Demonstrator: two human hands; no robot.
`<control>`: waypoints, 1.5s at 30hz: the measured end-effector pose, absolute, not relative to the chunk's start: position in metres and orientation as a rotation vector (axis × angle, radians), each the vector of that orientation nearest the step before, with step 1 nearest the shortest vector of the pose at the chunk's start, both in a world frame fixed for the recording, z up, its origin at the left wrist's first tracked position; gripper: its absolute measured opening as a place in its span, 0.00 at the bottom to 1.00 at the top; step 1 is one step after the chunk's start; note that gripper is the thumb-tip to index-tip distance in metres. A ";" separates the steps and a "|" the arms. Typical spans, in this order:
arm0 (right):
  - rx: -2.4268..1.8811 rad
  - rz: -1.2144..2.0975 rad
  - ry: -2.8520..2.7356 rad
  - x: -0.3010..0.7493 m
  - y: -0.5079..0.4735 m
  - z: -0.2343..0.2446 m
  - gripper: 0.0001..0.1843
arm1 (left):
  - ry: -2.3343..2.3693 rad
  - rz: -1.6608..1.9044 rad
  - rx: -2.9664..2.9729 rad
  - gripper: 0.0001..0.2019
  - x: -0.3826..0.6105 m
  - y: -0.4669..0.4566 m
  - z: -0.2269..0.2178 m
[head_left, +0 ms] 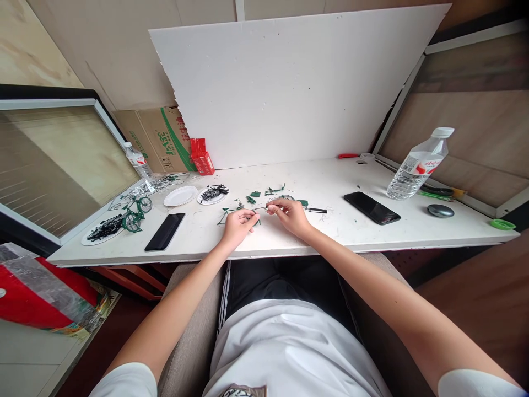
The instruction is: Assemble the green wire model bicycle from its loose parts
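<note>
Above the front part of the white table (pixel 264 241), my left hand (pixel 238 225) and my right hand (pixel 290 215) face each other, a short gap apart. Both are closed in a pinch on a thin dark rod-like piece (pixel 260 208) that spans between the fingertips; its exact kind is too small to tell. Beside the left hand lies a green model-bicycle frame part (pixel 223 215), partly hidden. Small green parts (pixel 253 197) and a green handlebar-like piece (pixel 275 191) lie behind the hands. A black strip (pixel 318 210) rests right of the right hand.
An assembled green model bicycle (pixel 134 212) stands left, beside plates of black parts (pixel 108 227). A white plate (pixel 181 196), two phones (pixel 165 231) (pixel 372 208), a water bottle (pixel 417 168) and a mouse (pixel 440 210) surround the work area. A white board (pixel 289 94) stands behind.
</note>
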State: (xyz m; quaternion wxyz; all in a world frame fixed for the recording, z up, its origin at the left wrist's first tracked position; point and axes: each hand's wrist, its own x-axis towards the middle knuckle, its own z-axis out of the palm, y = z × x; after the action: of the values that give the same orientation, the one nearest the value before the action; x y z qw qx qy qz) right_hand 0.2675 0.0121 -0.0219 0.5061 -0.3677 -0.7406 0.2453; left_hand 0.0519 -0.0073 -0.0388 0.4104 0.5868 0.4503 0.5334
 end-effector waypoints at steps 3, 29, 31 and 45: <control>-0.886 0.585 -1.787 0.267 0.012 -0.022 0.17 | 1.128 1.346 1.485 0.19 0.053 -0.008 -0.037; -0.926 0.438 -1.920 0.267 0.009 -0.023 0.23 | 1.163 1.401 1.536 0.15 0.052 -0.007 -0.040; -0.936 0.440 -1.921 0.267 0.010 -0.023 0.23 | 1.166 1.403 1.538 0.14 0.052 -0.008 -0.039; -1.004 0.486 -1.926 0.269 0.014 -0.025 0.31 | 1.162 1.332 1.647 0.13 0.049 -0.007 -0.044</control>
State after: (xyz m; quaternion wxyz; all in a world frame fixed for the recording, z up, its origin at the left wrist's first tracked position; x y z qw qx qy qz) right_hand 0.2687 0.0142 -0.0249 0.4421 -0.4046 -0.7762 0.1958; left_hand 0.0495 -0.0065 -0.0441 0.3549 0.6373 0.4496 0.5156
